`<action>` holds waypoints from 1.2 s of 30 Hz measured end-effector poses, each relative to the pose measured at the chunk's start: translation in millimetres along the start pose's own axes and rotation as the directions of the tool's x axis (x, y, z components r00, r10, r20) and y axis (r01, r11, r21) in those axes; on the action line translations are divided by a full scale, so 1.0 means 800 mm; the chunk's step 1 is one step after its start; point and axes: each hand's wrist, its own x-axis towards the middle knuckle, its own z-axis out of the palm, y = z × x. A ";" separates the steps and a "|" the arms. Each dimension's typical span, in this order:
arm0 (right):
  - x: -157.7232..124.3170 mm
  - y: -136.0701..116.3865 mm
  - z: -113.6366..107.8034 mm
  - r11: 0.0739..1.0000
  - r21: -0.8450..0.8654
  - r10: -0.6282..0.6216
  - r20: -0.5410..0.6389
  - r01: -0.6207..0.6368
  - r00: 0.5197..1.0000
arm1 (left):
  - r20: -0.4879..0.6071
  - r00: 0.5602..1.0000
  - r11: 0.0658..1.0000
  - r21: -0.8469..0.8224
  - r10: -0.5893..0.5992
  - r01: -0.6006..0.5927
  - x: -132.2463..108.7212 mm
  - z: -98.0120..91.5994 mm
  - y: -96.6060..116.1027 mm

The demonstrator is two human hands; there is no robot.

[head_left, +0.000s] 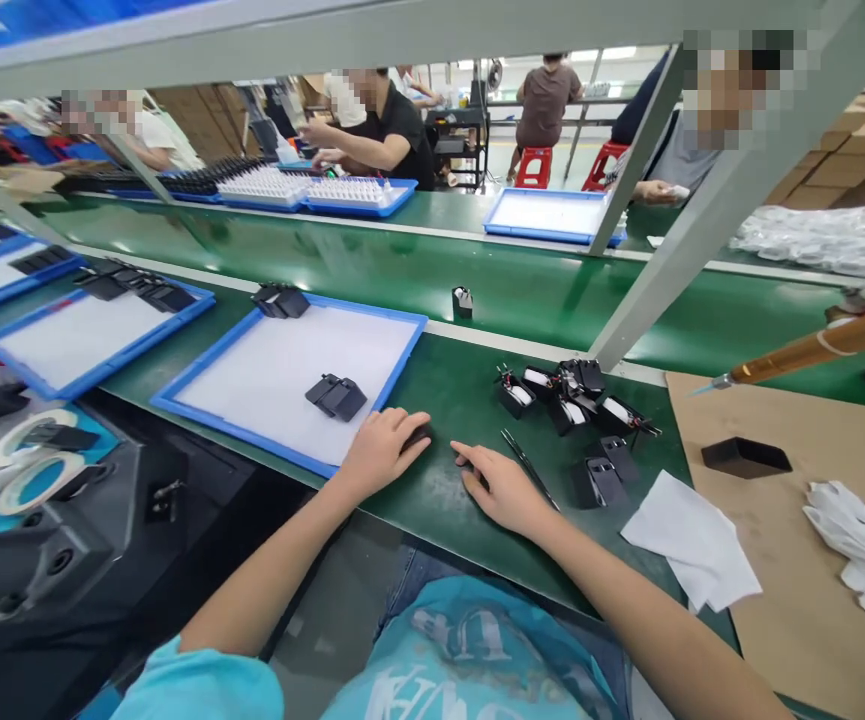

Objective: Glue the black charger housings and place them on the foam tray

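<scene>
My left hand (381, 455) is at the right front edge of a blue-rimmed tray (252, 437), its thumb and fingers closed round a small black plastic housing (418, 435), mostly hidden by the fingers. A little to the right, my right hand (505, 488) hovers low over the green bench, index finger stretched out and thumb apart; a dark patch under its fingertips is too small to name. Tweezers (528, 468) lie just beyond it. Black housings with white parts and wires (571, 395) are heaped behind, and plain black housings (603, 475) lie nearer. Two joined black housings (335, 396) rest in the tray.
A green conveyor belt (372, 270) carries one black unit (462, 302). To the right, brown cardboard (777, 540) holds a black case (745, 457) and white gloves (863, 540); a white cloth (691, 540) overlaps its edge. An orange screwdriver (822, 340) hangs above. Co-workers sit across.
</scene>
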 end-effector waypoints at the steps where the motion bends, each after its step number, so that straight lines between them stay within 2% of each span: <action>1: 0.000 0.001 0.001 1.000 0.004 0.003 0.000 -0.003 1.000 | -0.063 0.997 0.996 0.078 -0.047 0.051 -0.004 -0.005 -0.012; 4: 0.001 0.004 0.003 1.000 0.002 0.001 0.003 -0.001 1.000 | -0.172 0.976 0.960 0.223 -0.134 0.171 -0.014 -0.019 -0.048; 8: 0.000 0.003 0.003 1.000 -0.010 -0.015 0.006 0.015 1.000 | -0.229 0.949 0.939 0.217 -0.216 0.266 -0.016 -0.025 -0.075; 10: -0.001 0.003 0.003 1.000 -0.016 -0.019 0.007 0.019 1.000 | -0.217 0.928 0.925 0.167 -0.302 0.340 -0.015 -0.023 -0.078; 13: -0.001 0.002 0.002 1.000 -0.023 -0.018 0.012 0.018 1.000 | -0.075 0.902 0.903 0.046 -0.424 0.428 -0.013 -0.019 -0.083; 16: 0.000 0.001 0.002 1.000 -0.017 -0.010 0.023 0.010 1.000 | -0.011 0.893 0.893 -0.016 -0.450 0.450 -0.011 -0.015 -0.089; 19: 0.000 0.000 0.001 1.000 -0.016 0.000 0.030 0.000 1.000 | -0.078 0.887 0.891 -0.025 -0.455 0.454 -0.009 -0.010 -0.093; 21: 0.001 0.000 0.000 1.000 -0.023 0.004 0.030 -0.004 1.000 | -0.131 0.879 0.888 -0.089 -0.459 0.451 -0.007 -0.009 -0.095; 23: 0.001 0.000 0.000 1.000 -0.028 0.007 0.029 -0.006 1.000 | -0.205 0.851 0.865 -0.259 -0.484 0.430 -0.007 -0.011 -0.096; 24: 0.002 0.000 0.000 1.000 -0.030 0.007 0.029 -0.007 1.000 | -0.243 0.822 0.828 -0.387 -0.515 0.405 -0.007 -0.014 -0.095; 25: 0.002 0.000 0.000 1.000 -0.029 0.008 0.030 -0.007 1.000 | -0.272 0.780 0.761 -0.538 -0.563 0.362 -0.008 -0.018 -0.092; 26: 0.002 0.001 0.000 1.000 -0.026 0.008 0.032 -0.007 0.999 | -0.275 0.732 0.655 -0.696 -0.623 0.295 -0.009 -0.023 -0.088; 27: 0.002 0.001 0.001 1.000 -0.021 0.008 0.035 -0.007 0.999 | -0.241 0.693 0.505 -0.839 -0.679 0.203 -0.010 -0.028 -0.081; 28: 0.002 0.001 0.001 1.000 -0.015 0.008 0.037 -0.008 0.999 | -0.174 0.673 0.319 -0.943 -0.719 0.097 -0.011 -0.035 -0.072; 29: 0.002 0.001 0.001 1.000 -0.009 0.010 0.038 -0.009 0.999 | -0.093 0.675 0.117 -0.993 -0.732 -0.009 -0.011 -0.041 -0.062; 30: 0.002 0.002 0.000 1.000 -0.003 0.012 0.040 -0.012 0.999 | -0.019 0.697 -0.074 -0.992 -0.716 -0.103 -0.012 -0.047 -0.050; 31: 0.001 0.001 0.000 1.000 -0.001 0.015 0.042 -0.015 0.999 | 0.030 0.732 -0.231 -0.957 -0.681 -0.175 -0.011 -0.052 -0.038; 32: 0.001 0.001 -0.001 1.000 0.000 0.018 0.044 -0.018 0.999 | 0.053 0.765 -0.346 -0.910 -0.642 -0.227 -0.011 -0.056 -0.025; 34: 0.001 0.001 -0.001 1.000 -0.004 0.020 0.047 -0.020 0.999 | 0.044 0.806 -0.470 -0.831 -0.590 -0.298 -0.008 -0.061 -0.003; 36: 0.001 0.000 -0.002 1.000 -0.007 0.017 0.051 -0.016 0.999 | 0.031 0.830 -0.534 -0.779 -0.556 -0.329 -0.006 -0.063 0.013</action>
